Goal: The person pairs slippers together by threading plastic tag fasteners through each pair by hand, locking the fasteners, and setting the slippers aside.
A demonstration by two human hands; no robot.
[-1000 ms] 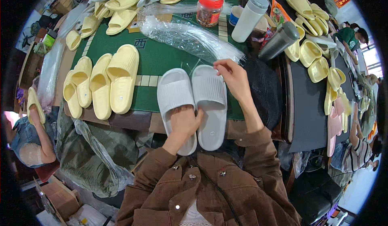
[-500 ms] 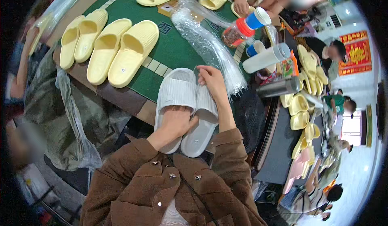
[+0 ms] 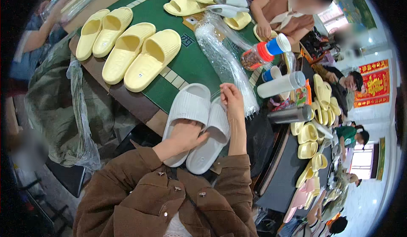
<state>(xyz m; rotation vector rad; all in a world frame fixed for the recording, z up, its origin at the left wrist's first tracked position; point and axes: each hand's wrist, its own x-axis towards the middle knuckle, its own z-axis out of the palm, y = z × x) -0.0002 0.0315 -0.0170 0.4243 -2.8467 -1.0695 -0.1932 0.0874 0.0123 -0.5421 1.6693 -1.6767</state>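
Two white ribbed slide sandals lie side by side at the near edge of the green table (image 3: 186,63). My left hand (image 3: 186,136) presses down on the heel end of the left white sandal (image 3: 188,105). My right hand (image 3: 231,99) grips the toe end of the right white sandal (image 3: 212,141), fingers curled over its strap. Right beside that hand lies a stack of clear plastic bags (image 3: 224,63).
Several pale yellow sandals (image 3: 144,59) sit in a row at the left of the table, more at the far edge. A jar with a red and blue lid (image 3: 263,52), a white cup (image 3: 282,84) and a steel flask (image 3: 290,115) stand at the right. Other people sit around; more yellow sandals fill a dark table (image 3: 313,131).
My view has swung left and tilted, so the table now runs diagonally. Both hands stay on the white sandals; the right hand has slid to the toe end.
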